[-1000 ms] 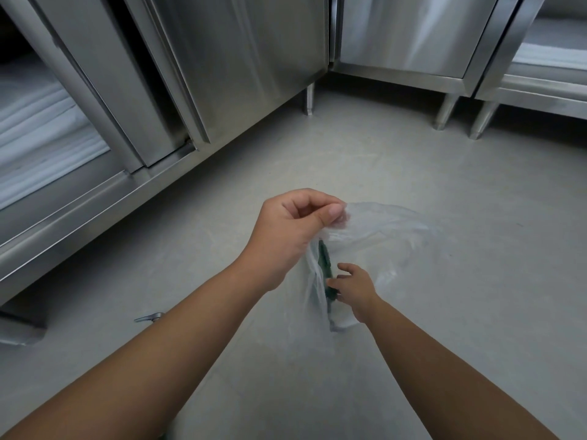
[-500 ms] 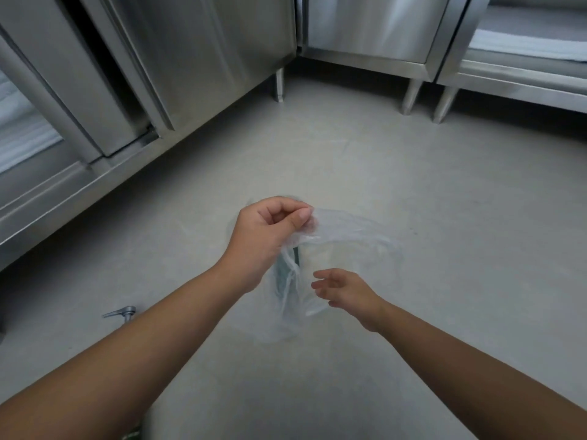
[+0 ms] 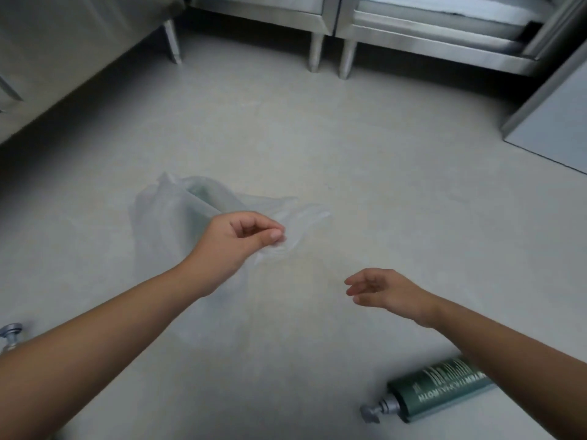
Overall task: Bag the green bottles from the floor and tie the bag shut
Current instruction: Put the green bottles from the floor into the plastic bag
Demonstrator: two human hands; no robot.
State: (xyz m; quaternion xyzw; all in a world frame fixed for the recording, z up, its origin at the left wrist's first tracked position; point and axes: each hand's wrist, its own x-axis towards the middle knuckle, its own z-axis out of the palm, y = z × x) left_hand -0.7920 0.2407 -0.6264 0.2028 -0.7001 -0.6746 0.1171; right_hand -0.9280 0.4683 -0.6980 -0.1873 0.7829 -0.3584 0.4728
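My left hand (image 3: 236,238) pinches the rim of a clear plastic bag (image 3: 165,223), which hangs down to the left of it; a pale green shape shows faintly inside the bag. My right hand (image 3: 379,290) hovers to the right of the bag with fingers apart and nothing in it. A dark green pump bottle (image 3: 438,389) with white lettering lies on its side on the floor at the lower right, partly under my right forearm, its grey pump (image 3: 373,412) pointing left.
Grey floor (image 3: 349,154) all around. Steel cabinets on legs (image 3: 314,55) line the back and left. A steel panel (image 3: 552,128) stands at the right edge. A small grey pump head (image 3: 11,335) shows at the far left by my left forearm.
My right hand has come out of the bag and moved right, now empty. The view swung right, bringing a green bottle on the floor into sight. My left hand keeps its hold on the bag.
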